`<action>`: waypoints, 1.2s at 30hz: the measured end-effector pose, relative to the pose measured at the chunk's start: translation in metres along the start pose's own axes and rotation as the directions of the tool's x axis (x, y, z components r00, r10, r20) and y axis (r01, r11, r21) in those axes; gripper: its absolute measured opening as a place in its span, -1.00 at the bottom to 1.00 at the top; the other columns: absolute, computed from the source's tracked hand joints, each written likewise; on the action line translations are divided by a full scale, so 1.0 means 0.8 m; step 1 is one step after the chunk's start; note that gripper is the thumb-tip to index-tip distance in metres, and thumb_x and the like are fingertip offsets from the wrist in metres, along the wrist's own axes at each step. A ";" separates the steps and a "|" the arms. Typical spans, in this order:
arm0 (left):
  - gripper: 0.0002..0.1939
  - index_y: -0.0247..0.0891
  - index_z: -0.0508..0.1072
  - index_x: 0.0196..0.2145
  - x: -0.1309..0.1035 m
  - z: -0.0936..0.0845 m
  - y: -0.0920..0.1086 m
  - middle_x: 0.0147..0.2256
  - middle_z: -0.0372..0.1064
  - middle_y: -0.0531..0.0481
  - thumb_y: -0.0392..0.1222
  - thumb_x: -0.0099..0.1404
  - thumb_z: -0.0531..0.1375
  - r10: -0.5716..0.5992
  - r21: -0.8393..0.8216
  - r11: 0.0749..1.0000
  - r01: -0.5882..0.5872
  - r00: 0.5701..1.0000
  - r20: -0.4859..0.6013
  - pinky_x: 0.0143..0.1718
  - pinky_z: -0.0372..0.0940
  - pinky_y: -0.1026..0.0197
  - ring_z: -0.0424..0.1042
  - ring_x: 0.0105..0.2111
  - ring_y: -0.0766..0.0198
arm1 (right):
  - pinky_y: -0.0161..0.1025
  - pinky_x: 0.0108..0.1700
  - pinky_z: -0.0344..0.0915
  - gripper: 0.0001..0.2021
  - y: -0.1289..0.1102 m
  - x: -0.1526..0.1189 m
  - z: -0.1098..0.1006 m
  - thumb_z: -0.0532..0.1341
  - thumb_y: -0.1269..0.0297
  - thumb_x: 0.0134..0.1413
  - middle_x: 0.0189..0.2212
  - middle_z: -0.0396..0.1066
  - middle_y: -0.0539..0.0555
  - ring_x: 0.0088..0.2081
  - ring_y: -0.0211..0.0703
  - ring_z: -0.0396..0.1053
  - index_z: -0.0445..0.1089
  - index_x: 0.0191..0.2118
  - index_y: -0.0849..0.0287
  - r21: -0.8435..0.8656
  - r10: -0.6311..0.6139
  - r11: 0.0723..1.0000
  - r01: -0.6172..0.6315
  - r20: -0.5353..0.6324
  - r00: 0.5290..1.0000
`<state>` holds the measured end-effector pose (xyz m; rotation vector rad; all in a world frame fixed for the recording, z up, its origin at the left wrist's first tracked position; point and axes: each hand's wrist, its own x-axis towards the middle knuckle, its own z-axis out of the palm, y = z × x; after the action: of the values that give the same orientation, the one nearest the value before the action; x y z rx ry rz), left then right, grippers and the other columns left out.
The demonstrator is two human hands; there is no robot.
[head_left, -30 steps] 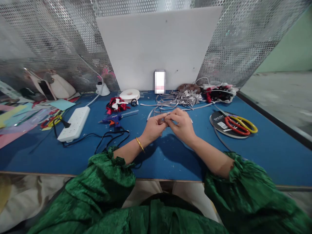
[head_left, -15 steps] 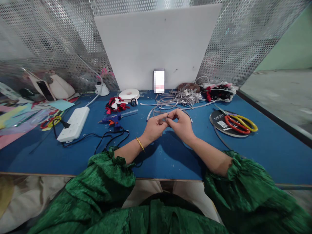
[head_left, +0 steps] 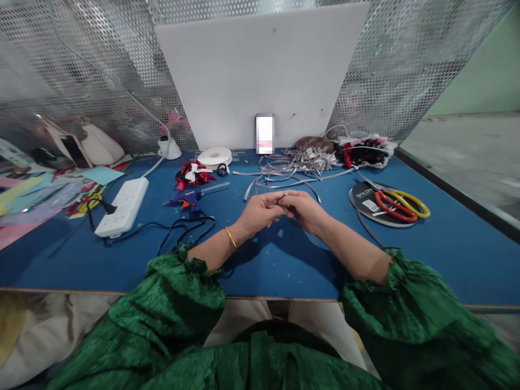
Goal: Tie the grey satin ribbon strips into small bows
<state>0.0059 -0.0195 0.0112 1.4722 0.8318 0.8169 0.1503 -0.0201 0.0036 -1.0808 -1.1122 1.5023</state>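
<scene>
My left hand point(head_left: 262, 211) and my right hand point(head_left: 303, 208) meet fingertip to fingertip above the blue table point(head_left: 260, 271). Both are closed in a pinch. What sits between the fingers is small and mostly covered, so I cannot make it out. Just beyond the hands lie loose grey ribbon strips point(head_left: 280, 176), with a heap of cut or looped grey ribbon pieces point(head_left: 317, 158) behind to the right. A gold bangle point(head_left: 231, 237) circles my left wrist.
Left of my hands rest a blue glue gun point(head_left: 190, 200), red and white bows point(head_left: 193, 173), a white ribbon roll point(head_left: 214, 157) and a power strip point(head_left: 124, 208). Scissors point(head_left: 400, 206) lie on a black spool point(head_left: 365, 203) at right. A phone point(head_left: 265, 134) leans against the white board point(head_left: 260, 70).
The right hand has turned and flattened, its raised knuckles now lower. The gap between thumb and forefinger has closed, and the fingertips press nearer the left hand's.
</scene>
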 end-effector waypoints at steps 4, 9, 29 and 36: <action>-0.41 -0.33 0.41 0.11 0.000 -0.007 0.006 -0.51 0.50 0.05 -0.29 0.08 0.27 -0.063 -0.116 0.991 0.060 0.998 -0.021 -0.42 0.32 0.28 0.08 -0.76 0.59 | -0.35 -0.53 0.04 -0.83 0.001 0.001 -0.006 0.31 0.25 -0.14 -0.65 0.25 -0.07 -0.59 -0.38 0.10 0.36 -0.54 0.22 -0.065 -0.078 0.995 0.078 0.011 0.997; -0.39 -0.27 0.39 0.12 0.003 -0.017 0.008 -0.38 0.55 -0.03 -0.24 0.08 0.32 -0.123 -0.247 0.961 0.121 0.992 0.007 -0.37 0.33 0.27 0.01 -0.75 0.63 | -0.29 -0.33 0.24 -0.82 -0.005 0.001 -0.008 0.29 0.20 -0.09 -0.60 0.27 -0.06 -0.50 -0.31 0.22 0.38 -0.47 0.21 0.104 -0.028 0.994 0.018 0.100 0.995; -0.40 -0.30 0.39 0.11 0.008 -0.023 0.004 -0.36 0.56 -0.06 -0.24 0.09 0.32 -0.128 -0.159 0.980 0.118 0.990 -0.057 -0.46 0.28 0.35 0.05 -0.73 0.61 | -0.30 -0.45 0.14 -0.80 -0.019 -0.002 -0.030 0.21 0.19 0.02 -0.72 0.28 -0.09 -0.62 -0.27 0.24 0.31 -0.53 0.15 -0.449 -0.211 0.857 0.253 0.143 0.967; -0.42 -0.29 0.44 0.05 0.010 -0.026 0.000 -0.35 0.54 -0.07 -0.23 0.04 0.36 -0.185 -0.237 0.958 0.161 0.979 -0.083 -0.43 0.31 0.33 0.19 -0.67 0.57 | -0.31 -0.47 0.03 -0.76 -0.010 0.000 -0.013 0.19 0.18 0.06 -0.67 0.23 -0.09 -0.57 -0.32 0.11 0.26 -0.54 0.15 -0.469 -0.430 0.800 0.373 -0.015 0.903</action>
<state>-0.0080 -0.0021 0.0123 1.1441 0.8998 0.8325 0.1615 -0.0177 0.0098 -1.1343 -1.5442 0.8410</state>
